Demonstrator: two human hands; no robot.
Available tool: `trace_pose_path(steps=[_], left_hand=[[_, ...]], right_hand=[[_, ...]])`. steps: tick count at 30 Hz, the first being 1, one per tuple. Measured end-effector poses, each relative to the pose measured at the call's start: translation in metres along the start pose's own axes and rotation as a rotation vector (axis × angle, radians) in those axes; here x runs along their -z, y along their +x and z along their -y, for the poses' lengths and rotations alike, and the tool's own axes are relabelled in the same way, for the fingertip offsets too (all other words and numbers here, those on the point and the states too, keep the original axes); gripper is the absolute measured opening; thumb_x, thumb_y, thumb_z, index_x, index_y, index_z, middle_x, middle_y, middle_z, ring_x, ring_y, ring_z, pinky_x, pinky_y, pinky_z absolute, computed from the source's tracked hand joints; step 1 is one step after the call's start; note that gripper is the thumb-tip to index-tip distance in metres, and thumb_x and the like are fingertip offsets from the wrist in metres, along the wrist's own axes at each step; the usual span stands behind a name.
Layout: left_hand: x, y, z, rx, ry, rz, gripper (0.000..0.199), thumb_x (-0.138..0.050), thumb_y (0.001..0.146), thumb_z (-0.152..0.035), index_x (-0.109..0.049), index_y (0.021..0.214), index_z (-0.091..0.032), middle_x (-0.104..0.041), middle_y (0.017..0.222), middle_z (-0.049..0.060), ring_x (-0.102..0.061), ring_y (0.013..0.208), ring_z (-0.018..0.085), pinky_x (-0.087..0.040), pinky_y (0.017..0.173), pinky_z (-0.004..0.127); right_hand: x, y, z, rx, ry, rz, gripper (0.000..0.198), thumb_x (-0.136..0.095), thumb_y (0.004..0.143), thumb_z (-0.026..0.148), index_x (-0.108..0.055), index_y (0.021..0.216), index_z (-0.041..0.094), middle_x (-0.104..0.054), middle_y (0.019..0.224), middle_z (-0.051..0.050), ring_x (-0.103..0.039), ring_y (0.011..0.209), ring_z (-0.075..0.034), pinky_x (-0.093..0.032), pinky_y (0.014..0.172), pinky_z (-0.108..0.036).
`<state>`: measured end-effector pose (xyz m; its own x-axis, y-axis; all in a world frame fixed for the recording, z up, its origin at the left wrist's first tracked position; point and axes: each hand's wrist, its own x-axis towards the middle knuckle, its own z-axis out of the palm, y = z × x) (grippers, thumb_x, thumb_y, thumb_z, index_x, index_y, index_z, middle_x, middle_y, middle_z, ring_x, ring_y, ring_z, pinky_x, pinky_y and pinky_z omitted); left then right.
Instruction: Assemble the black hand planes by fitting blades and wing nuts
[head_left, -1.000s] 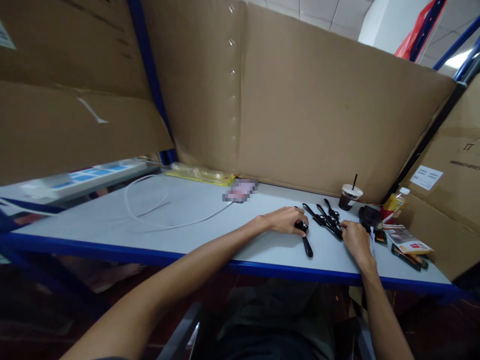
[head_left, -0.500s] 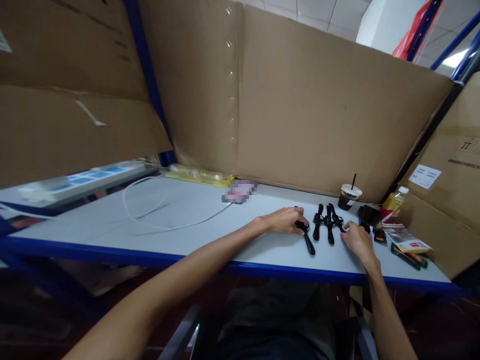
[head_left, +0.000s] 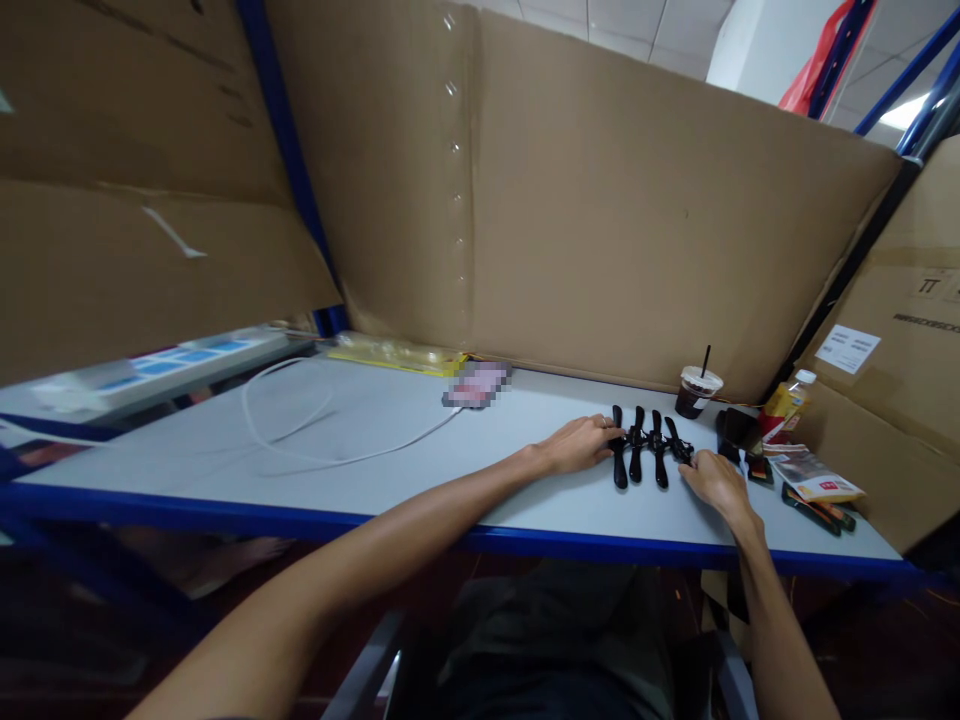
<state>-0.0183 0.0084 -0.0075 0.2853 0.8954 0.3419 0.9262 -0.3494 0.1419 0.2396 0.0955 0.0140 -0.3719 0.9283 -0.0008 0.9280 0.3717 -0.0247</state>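
Observation:
Several black spokeshaves lie side by side on the table, their long handles running front to back. My left hand [head_left: 583, 443] is at the leftmost spokeshave [head_left: 620, 470], its fingers closed at the middle part. Two more spokeshaves, one [head_left: 636, 462] beside it and another [head_left: 660, 465] further right, lie untouched. My right hand [head_left: 712, 478] is closed around the near end of the rightmost spokeshave [head_left: 677, 438], which slants; its lower handle is hidden by the fingers.
A lidded drink cup with a straw [head_left: 699, 392], a bottle [head_left: 791, 400], a dark object [head_left: 739, 430] and packets [head_left: 817, 475] stand or lie at right. A phone [head_left: 478, 385] with a white cable [head_left: 375, 455] is left of centre. Cardboard [head_left: 660, 230] walls the back.
My left hand has turned the leftmost spokeshave from a slant to nearly parallel with its neighbours. The rightmost one has shifted slightly right, apart from the spokeshave beside it, with my right hand.

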Motion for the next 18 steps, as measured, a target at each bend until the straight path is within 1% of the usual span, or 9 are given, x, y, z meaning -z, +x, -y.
trace_pose_path(steps=[3,6,9,12,15,18], left_hand=[[0.005,-0.002,-0.009,0.052,0.017,-0.004,0.035,-0.067,0.091,-0.028,-0.058,0.123,-0.015,-0.065,0.119,0.014,-0.065,0.105,0.027,-0.053,0.087,0.037],[0.009,-0.005,-0.015,0.056,0.02,-0.002,0.033,-0.068,0.091,-0.035,-0.057,0.115,-0.017,-0.063,0.114,0.012,-0.065,0.099,0.025,-0.052,0.082,0.034],[0.01,-0.006,-0.016,0.058,0.037,0.01,0.032,-0.066,0.092,-0.038,-0.057,0.115,-0.018,-0.063,0.112,0.011,-0.065,0.095,0.025,-0.052,0.079,0.034],[0.009,-0.006,-0.014,0.054,0.062,0.013,0.031,-0.066,0.092,-0.038,-0.059,0.115,-0.017,-0.063,0.112,0.013,-0.065,0.098,0.027,-0.052,0.08,0.036],[0.008,-0.006,-0.012,-0.005,0.04,0.024,0.028,-0.064,0.094,-0.036,-0.063,0.114,-0.017,-0.066,0.111,0.013,-0.065,0.1,0.027,-0.053,0.084,0.037],[0.007,-0.007,-0.012,-0.063,-0.014,0.013,0.033,-0.064,0.094,-0.035,-0.064,0.12,-0.015,-0.067,0.114,0.014,-0.065,0.106,0.028,-0.053,0.089,0.04]], right_hand=[[0.0,-0.001,0.001,0.004,-0.007,-0.01,0.037,-0.044,0.098,0.039,-0.07,0.108,0.015,-0.072,0.114,-0.02,-0.07,0.107,-0.032,-0.046,0.075,-0.034],[0.0,-0.001,0.001,0.016,0.001,-0.03,0.036,-0.045,0.099,0.037,-0.071,0.107,0.014,-0.073,0.112,-0.02,-0.07,0.105,-0.031,-0.045,0.075,-0.032],[0.001,-0.002,-0.002,0.026,0.004,-0.073,0.036,-0.044,0.1,0.037,-0.071,0.106,0.014,-0.074,0.109,-0.02,-0.07,0.104,-0.03,-0.043,0.074,-0.032],[0.004,-0.004,-0.005,0.04,0.015,-0.12,0.036,-0.044,0.101,0.039,-0.071,0.103,0.015,-0.074,0.105,-0.019,-0.07,0.103,-0.029,-0.041,0.072,-0.03],[0.008,-0.007,-0.007,0.076,0.033,-0.17,0.034,-0.046,0.1,0.038,-0.072,0.099,0.016,-0.075,0.101,-0.016,-0.07,0.102,-0.027,-0.039,0.07,-0.028],[0.012,-0.01,-0.006,0.104,0.057,-0.195,0.03,-0.047,0.098,0.034,-0.072,0.096,0.017,-0.076,0.096,-0.015,-0.07,0.099,-0.026,-0.037,0.069,-0.027]])
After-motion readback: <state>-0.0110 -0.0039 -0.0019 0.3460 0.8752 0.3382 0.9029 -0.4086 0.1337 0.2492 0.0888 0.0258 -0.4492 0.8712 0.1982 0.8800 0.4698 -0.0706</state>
